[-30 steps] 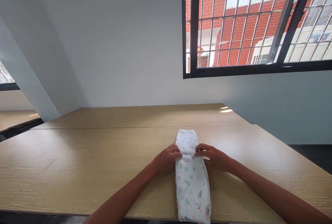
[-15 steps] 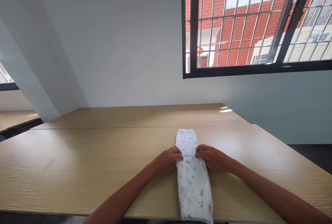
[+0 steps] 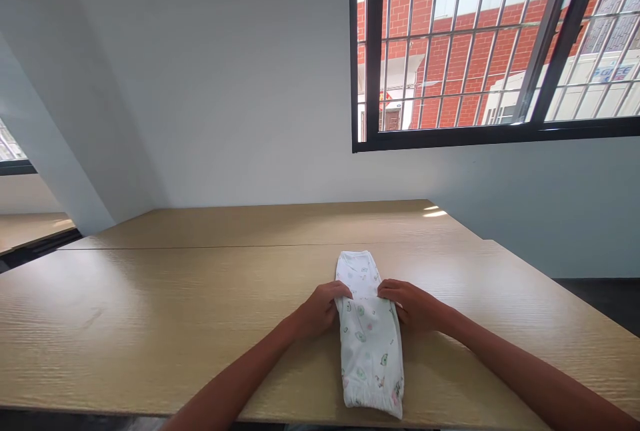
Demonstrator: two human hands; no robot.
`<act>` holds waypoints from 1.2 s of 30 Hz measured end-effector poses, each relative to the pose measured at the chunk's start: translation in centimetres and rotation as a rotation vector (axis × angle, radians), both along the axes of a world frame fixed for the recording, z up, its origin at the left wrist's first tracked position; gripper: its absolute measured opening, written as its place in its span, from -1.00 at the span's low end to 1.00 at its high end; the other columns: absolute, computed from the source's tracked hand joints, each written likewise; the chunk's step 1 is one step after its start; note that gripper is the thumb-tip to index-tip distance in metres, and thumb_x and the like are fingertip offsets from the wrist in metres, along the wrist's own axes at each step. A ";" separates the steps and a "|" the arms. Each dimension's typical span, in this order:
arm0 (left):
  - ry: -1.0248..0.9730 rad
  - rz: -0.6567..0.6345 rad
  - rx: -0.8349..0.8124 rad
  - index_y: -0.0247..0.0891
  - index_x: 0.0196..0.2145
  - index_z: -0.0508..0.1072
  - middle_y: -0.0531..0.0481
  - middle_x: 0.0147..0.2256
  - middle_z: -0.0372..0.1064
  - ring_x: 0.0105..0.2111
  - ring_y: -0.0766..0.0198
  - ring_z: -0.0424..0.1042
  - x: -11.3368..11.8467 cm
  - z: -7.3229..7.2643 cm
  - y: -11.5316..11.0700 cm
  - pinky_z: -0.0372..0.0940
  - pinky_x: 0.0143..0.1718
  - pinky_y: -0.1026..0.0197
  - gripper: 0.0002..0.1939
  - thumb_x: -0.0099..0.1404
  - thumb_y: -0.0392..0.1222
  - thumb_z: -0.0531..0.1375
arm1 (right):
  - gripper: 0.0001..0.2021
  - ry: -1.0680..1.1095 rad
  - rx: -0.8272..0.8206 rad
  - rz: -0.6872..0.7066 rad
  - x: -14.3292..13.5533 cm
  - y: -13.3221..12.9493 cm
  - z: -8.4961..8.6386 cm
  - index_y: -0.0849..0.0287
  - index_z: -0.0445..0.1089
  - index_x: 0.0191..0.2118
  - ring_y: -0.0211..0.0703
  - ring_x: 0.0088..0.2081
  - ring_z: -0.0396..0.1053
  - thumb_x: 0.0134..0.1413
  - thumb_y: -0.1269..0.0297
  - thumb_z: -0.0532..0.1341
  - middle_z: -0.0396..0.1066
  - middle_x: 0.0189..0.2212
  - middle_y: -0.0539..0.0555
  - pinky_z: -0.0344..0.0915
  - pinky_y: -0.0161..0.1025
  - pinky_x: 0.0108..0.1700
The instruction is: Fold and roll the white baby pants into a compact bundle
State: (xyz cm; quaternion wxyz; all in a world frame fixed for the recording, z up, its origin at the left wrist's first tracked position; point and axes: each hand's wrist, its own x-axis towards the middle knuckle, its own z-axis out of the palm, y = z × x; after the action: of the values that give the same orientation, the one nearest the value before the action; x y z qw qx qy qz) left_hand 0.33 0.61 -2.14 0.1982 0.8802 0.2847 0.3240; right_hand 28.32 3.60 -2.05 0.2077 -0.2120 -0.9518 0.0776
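Note:
A white garment (image 3: pixel 370 351) with small green, pink and dark prints lies folded into a long narrow strip on the wooden table. Its near end is gathered like an elastic cuff, and its kind I cannot tell for sure. A fold line crosses it between my hands. My left hand (image 3: pixel 326 306) pinches its left edge at that fold, thumb on top. On the opposite edge, my right hand (image 3: pixel 407 301) grips the cloth with fingers bent. Both hands rest low, close to the tabletop; the undersides of the fingers are hidden.
The light wooden table (image 3: pixel 175 324) has a seam running across its far part. Behind it stands a pale wall (image 3: pixel 250 118) with a barred, black-framed window (image 3: pixel 450 131) at the upper right. The table's front edge is near the bottom.
The garment's near end has shifted away from the table's front edge, and its lower part looks shorter. The fold between my hands shows more distinctly. Both hands have barely moved.

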 end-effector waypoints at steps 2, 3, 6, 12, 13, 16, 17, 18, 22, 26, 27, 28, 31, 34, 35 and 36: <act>0.007 -0.037 0.003 -0.27 -0.15 0.41 -0.05 -0.16 0.36 -0.17 0.26 0.36 -0.1 0.1 0.0 0.26 -0.12 0.24 -0.46 -0.02 -0.63 -0.08 | -0.55 -0.007 0.005 -0.002 0.0 -0.1 0.1 0.20 0.36 -0.11 -0.07 -0.16 0.35 -0.12 0.65 -0.03 0.38 -0.17 0.17 0.35 -0.15 -0.14; 0.013 -0.043 0.006 -0.27 -0.15 0.41 -0.06 -0.15 0.35 -0.17 0.26 0.36 -0.1 0.1 0.0 0.27 -0.11 0.24 -0.47 0.00 -0.62 -0.07 | -0.55 -0.008 0.008 -0.008 0.0 -0.2 0.1 0.20 0.36 -0.09 -0.06 -0.16 0.35 -0.08 0.65 -0.04 0.38 -0.16 0.18 0.35 -0.14 -0.14; 0.051 -0.027 0.024 -0.26 -0.14 0.43 -0.09 -0.13 0.34 -0.15 0.25 0.36 -0.2 -0.2 0.1 0.28 -0.12 0.24 -0.53 0.07 -0.59 -0.02 | -0.58 -0.006 0.005 -0.018 0.0 -0.3 0.3 0.21 0.36 -0.06 -0.05 -0.14 0.35 0.01 0.62 -0.05 0.39 -0.16 0.19 0.35 -0.13 -0.13; 0.102 -0.004 0.117 -0.28 -0.19 0.48 -0.10 -0.21 0.36 -0.19 0.22 0.35 -0.1 -1.1 0.7 0.29 -0.17 0.23 -0.72 0.21 -0.46 0.07 | -0.64 0.077 -0.104 0.006 -0.3 -0.5 0.6 0.16 0.40 -0.11 -0.07 -0.18 0.37 0.07 0.56 -0.02 0.40 -0.18 0.16 0.36 -0.16 -0.17; 0.097 -0.004 0.124 -0.28 -0.20 0.48 -0.10 -0.23 0.37 -0.21 0.22 0.35 0.0 -1.1 0.7 0.29 -0.18 0.23 -0.74 0.23 -0.44 0.07 | -0.66 0.109 -0.137 0.017 -0.4 -0.5 0.6 0.15 0.41 -0.13 -0.08 -0.20 0.37 0.09 0.54 -0.01 0.41 -0.20 0.16 0.36 -0.17 -0.18; 0.001 -0.003 0.111 -0.27 -0.19 0.48 -0.09 -0.24 0.39 -0.24 0.24 0.37 0.1 -0.8 0.6 0.30 -0.19 0.23 -0.75 0.25 -0.41 0.07 | -0.74 0.209 -0.228 0.034 -0.6 -0.4 0.7 0.14 0.43 -0.19 -0.10 -0.25 0.37 0.15 0.47 0.02 0.42 -0.25 0.14 0.35 -0.18 -0.21; -0.042 -0.005 0.093 -0.26 -0.18 0.48 -0.09 -0.23 0.39 -0.23 0.24 0.38 0.1 -0.7 0.5 0.30 -0.18 0.23 -0.74 0.24 -0.42 0.07 | -0.76 0.240 -0.254 0.034 -0.7 -0.4 0.8 0.14 0.43 -0.20 -0.10 -0.26 0.36 0.16 0.45 0.03 0.42 -0.26 0.14 0.35 -0.19 -0.22; -0.078 -0.005 0.072 -0.26 -0.17 0.48 -0.08 -0.22 0.39 -0.22 0.25 0.38 0.1 -0.5 0.4 0.30 -0.15 0.23 -0.72 0.23 -0.43 0.08 | -0.77 0.269 -0.279 0.030 -0.7 -0.4 0.8 0.14 0.44 -0.21 -0.10 -0.27 0.36 0.17 0.43 0.04 0.42 -0.26 0.13 0.35 -0.19 -0.22; -0.108 0.071 0.004 -0.21 -0.20 0.51 -0.09 -0.12 0.30 -0.12 0.21 0.33 0.0 -0.2 0.2 0.27 -0.07 0.18 -0.71 0.17 -0.44 0.12 | -0.79 0.337 -0.403 -0.006 -1.1 -0.5 0.7 0.15 0.47 -0.24 -0.14 -0.26 0.36 0.16 0.39 0.08 0.41 -0.22 0.12 0.33 -0.25 -0.25; -0.113 0.233 -0.035 -0.17 -0.26 0.57 -0.09 -0.14 0.14 -0.11 0.18 0.23 0.3 -0.4 0.3 0.24 -0.05 0.15 -0.78 0.16 -0.32 0.19 | -0.82 0.391 -0.499 -0.021 -1.2 -0.6 0.5 0.15 0.50 -0.25 -0.15 -0.22 0.36 0.11 0.38 0.14 0.39 -0.18 0.13 0.33 -0.28 -0.24; -0.125 0.272 -0.069 -0.17 -0.27 0.57 -0.07 -0.17 0.12 -0.15 0.19 0.23 0.4 -0.5 0.3 0.25 -0.09 0.17 -0.80 0.15 -0.29 0.20 | -0.82 0.404 -0.508 -0.024 -1.2 -0.5 0.4 0.15 0.50 -0.25 -0.15 -0.21 0.36 0.09 0.38 0.15 0.38 -0.18 0.12 0.33 -0.28 -0.22; -0.138 0.310 -0.117 -0.18 -0.28 0.58 -0.06 -0.21 0.10 -0.19 0.22 0.22 0.4 -0.5 0.4 0.27 -0.16 0.20 -0.81 0.15 -0.26 0.20 | -0.82 0.416 -0.510 -0.030 -1.2 -0.5 0.3 0.15 0.51 -0.26 -0.15 -0.21 0.36 0.08 0.38 0.16 0.37 -0.18 0.12 0.34 -0.28 -0.21; -0.156 0.339 -0.323 -0.26 -0.28 0.57 -0.03 -0.29 0.17 -0.31 0.27 0.24 0.5 -0.3 0.4 0.24 -0.33 0.28 -0.78 0.15 -0.24 0.16 | -0.84 0.432 -0.501 -0.079 -1.1 -0.2 0.0 0.16 0.53 -0.33 -0.20 -0.28 0.35 0.02 0.38 0.18 0.33 -0.16 0.13 0.34 -0.28 -0.26; -0.155 0.215 -0.513 -0.33 -0.31 0.54 0.00 -0.37 0.30 -0.40 0.30 0.27 0.2 0.3 0.1 0.22 -0.38 0.32 -0.77 0.18 -0.24 0.10 | -0.87 0.421 -0.544 -0.202 -1.2 -0.2 0.0 0.18 0.52 -0.40 -0.21 -0.32 0.32 -0.05 0.34 0.20 0.29 -0.18 0.13 0.32 -0.29 -0.32; -0.151 0.188 -0.574 -0.34 -0.31 0.53 0.02 -0.41 0.32 -0.46 0.34 0.25 0.0 0.5 0.0 0.20 -0.44 0.34 -0.75 0.21 -0.23 0.08 | -0.87 0.415 -0.583 -0.257 -1.3 -0.3 0.1 0.19 0.52 -0.40 -0.19 -0.31 0.32 -0.08 0.33 0.22 0.30 -0.20 0.12 0.31 -0.28 -0.31; -0.144 0.185 -0.638 -0.34 -0.27 0.53 0.04 -0.46 0.32 -0.54 0.38 0.22 -0.1 0.7 -0.1 0.18 -0.50 0.35 -0.74 0.23 -0.20 0.06 | -0.87 0.406 -0.638 -0.301 -1.5 -0.5 0.2 0.19 0.52 -0.40 -0.17 -0.30 0.32 -0.09 0.31 0.23 0.32 -0.24 0.11 0.32 -0.26 -0.29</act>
State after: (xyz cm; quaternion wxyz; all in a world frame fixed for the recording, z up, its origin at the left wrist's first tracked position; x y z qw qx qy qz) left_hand 0.22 0.46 -1.48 0.4529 0.7191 0.4356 0.2967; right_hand 26.87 3.11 -1.84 0.3242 -0.3833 -0.7780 0.3778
